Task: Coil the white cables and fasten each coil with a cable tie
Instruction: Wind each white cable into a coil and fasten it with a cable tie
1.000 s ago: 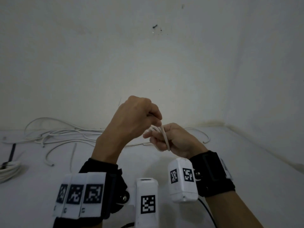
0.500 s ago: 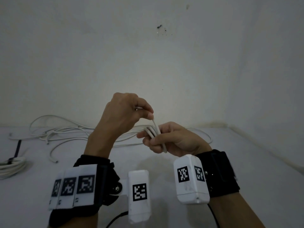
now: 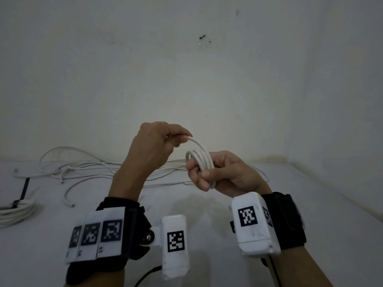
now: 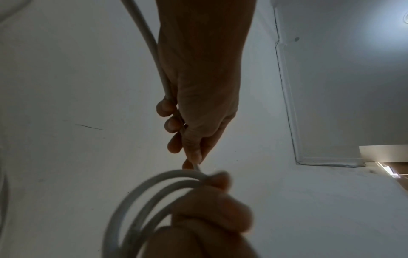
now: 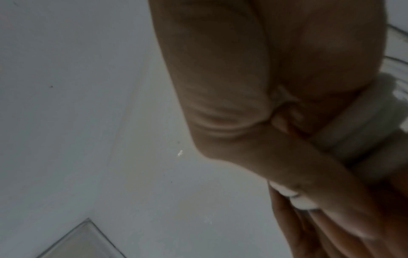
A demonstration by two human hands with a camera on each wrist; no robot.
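In the head view my right hand [image 3: 207,176] grips a small coil of white cable [image 3: 200,160] in front of me, above the table, with several loops showing over the fingers. My left hand [image 3: 186,138] is higher and to the left and pinches the same cable's running strand, which arcs down into the coil. The left wrist view shows the strand [image 4: 152,52] passing along the left hand to the blurred coil [image 4: 141,197] below. In the right wrist view the coil [image 5: 362,125] lies across the right palm. The strand's far end is hidden behind the hands.
Loose white cables [image 3: 87,166] lie tangled on the white table [image 3: 207,214] against the back wall. A finished coil [image 3: 14,212] with a black cable tie [image 3: 24,189] sits at the far left. The wall corner closes off the right side.
My left hand has risen and drawn away to the left, lifting a fresh arc of cable. The coil in my right hand now shows open loops.
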